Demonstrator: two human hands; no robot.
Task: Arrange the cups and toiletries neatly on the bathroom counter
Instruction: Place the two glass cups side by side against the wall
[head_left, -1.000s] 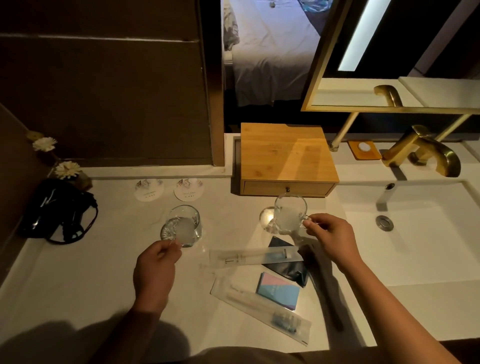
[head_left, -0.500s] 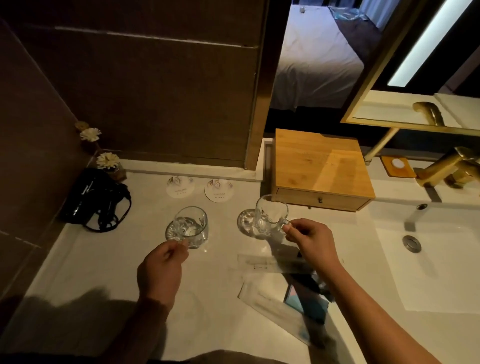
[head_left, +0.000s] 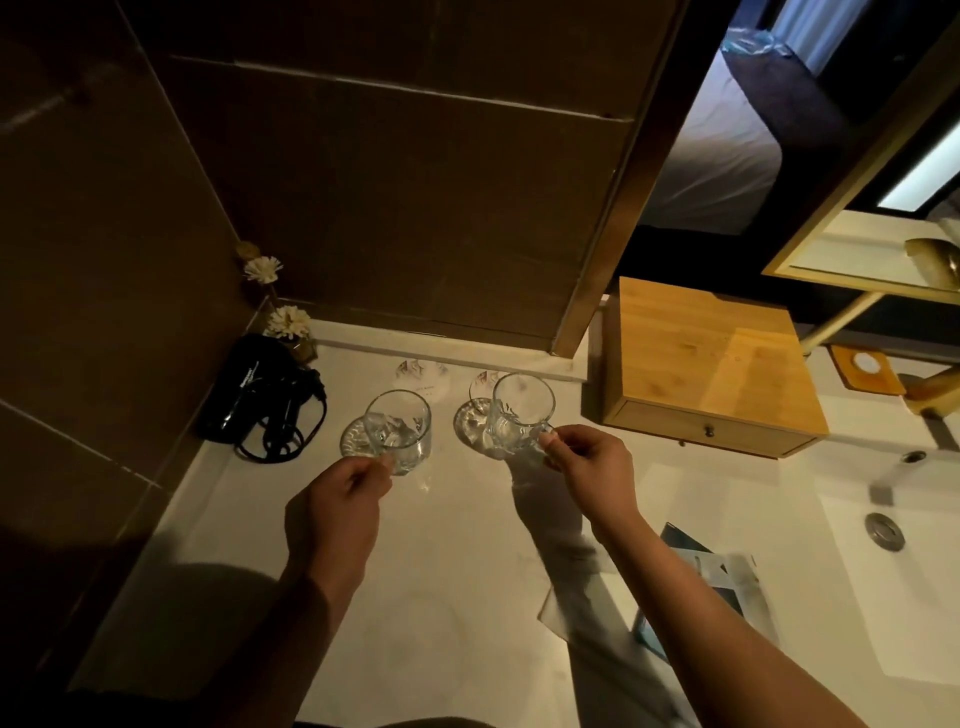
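The left hand (head_left: 337, 512) pinches the handle of a clear glass mug (head_left: 399, 429); the right hand (head_left: 597, 467) pinches that of a second clear glass mug (head_left: 519, 410). Both mugs are near the white counter's (head_left: 452, 597) back edge, beside two round paper coasters (head_left: 422, 375). Blurred toiletry packets (head_left: 722, 577) lie near its front edge.

Not much to read here. Up and left of the left hand (head_left: 340, 512), the black hair dryer (head_left: 254, 387) carries a small line of white lettering on its body, too tiny and dim to make out. Just beyond both hands, two round paper coasters (head_left: 422, 375) show a printed emblem and faint text, also illegible.
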